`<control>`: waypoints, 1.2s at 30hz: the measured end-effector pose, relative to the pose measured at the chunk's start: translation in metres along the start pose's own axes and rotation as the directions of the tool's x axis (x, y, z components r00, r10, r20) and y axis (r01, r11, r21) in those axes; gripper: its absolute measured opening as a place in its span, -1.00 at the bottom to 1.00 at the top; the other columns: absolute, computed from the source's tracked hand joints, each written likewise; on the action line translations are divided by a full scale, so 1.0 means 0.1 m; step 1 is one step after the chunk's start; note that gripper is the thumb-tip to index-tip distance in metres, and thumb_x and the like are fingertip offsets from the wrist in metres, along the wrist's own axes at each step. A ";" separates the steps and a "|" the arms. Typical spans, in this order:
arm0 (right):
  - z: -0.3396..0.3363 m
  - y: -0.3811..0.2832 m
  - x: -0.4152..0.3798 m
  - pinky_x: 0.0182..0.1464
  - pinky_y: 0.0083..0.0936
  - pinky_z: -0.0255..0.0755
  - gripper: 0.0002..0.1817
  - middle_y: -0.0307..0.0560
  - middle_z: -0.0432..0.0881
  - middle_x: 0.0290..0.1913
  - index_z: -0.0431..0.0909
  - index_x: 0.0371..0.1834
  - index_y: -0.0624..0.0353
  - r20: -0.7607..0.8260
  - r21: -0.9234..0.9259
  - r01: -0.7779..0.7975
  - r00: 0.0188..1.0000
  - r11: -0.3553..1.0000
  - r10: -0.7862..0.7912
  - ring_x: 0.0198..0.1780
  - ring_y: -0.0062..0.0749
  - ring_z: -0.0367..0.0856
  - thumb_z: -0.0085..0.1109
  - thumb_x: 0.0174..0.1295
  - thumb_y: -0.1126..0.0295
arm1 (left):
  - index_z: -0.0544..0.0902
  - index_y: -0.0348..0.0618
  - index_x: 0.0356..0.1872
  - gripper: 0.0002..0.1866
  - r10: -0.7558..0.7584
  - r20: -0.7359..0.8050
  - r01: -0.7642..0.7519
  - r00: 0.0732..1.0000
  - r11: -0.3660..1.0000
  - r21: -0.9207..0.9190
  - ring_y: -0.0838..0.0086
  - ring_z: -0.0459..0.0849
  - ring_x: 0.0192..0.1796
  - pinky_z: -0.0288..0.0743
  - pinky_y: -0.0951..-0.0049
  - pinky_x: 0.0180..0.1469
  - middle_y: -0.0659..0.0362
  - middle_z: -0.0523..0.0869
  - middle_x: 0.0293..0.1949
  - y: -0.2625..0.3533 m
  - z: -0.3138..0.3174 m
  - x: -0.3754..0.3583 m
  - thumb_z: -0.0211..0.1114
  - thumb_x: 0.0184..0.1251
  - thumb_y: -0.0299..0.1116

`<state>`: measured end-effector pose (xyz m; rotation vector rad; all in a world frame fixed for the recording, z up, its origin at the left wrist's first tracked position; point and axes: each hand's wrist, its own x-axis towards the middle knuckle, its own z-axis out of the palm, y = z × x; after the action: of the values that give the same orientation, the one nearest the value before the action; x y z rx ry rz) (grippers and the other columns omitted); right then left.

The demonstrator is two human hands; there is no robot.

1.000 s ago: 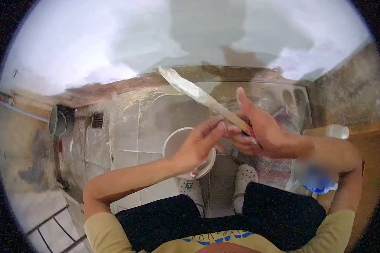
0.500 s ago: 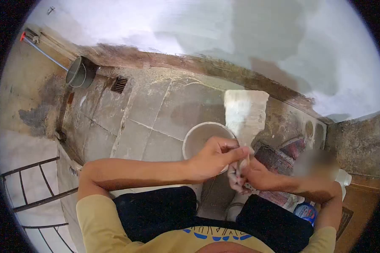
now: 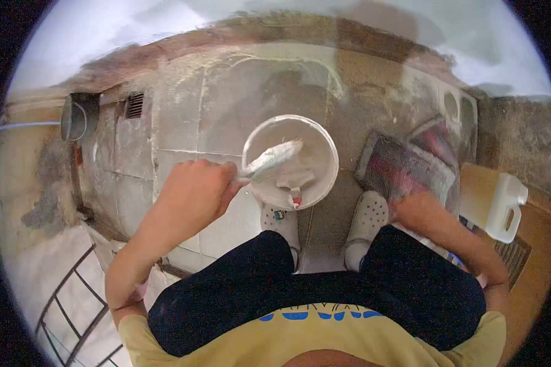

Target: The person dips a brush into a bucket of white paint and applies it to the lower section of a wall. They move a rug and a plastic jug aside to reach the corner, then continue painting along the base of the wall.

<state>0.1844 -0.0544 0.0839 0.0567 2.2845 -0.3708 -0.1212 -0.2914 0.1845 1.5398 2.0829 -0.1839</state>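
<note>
My left hand (image 3: 205, 186) is closed round the handle of a paintbrush (image 3: 277, 155), its wide bristles coated white. The brush slants over the mouth of a white bucket (image 3: 335, 147), overlapping the left side of its rim. Inside the bucket is a pale coating, along with a whitish object that has a small red part (image 3: 297, 200) close to the near wall. My right hand (image 3: 413, 205) hangs low beside my right knee, in front of a reddish-grey woven sack (image 3: 379, 153). Motion blur smears its fingers.
A white plastic jug (image 3: 505, 208) stands at the right. Far left on the tiled floor are a dark bucket (image 3: 79, 116) and a drain grate (image 3: 134, 105). A partly white wall runs along the back, and a dark metal frame (image 3: 67, 300) is at lower left.
My hands have parted. The brush, upright between both hands before, now lies lower over the bucket in my left hand, while my right hand has moved away right. The view has tilted downward.
</note>
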 end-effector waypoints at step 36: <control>-0.05 -0.06 -0.13 -0.16 -0.07 0.44 -0.57 0.22 0.59 -0.42 0.54 -0.14 0.27 -0.119 0.285 -0.303 0.930 0.909 0.347 -0.25 0.11 0.58 0.16 0.14 0.10 | 0.66 -0.19 -0.47 -0.86 0.445 0.202 -0.485 0.872 0.841 0.239 0.09 0.67 -0.27 0.60 0.19 -0.30 -0.12 0.63 -0.32 0.24 1.02 1.15 0.22 0.06 -0.35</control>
<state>0.1886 -0.0573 0.0980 0.6209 2.3205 -0.5041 -0.0883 -0.2282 0.0463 2.0947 1.5610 -0.4082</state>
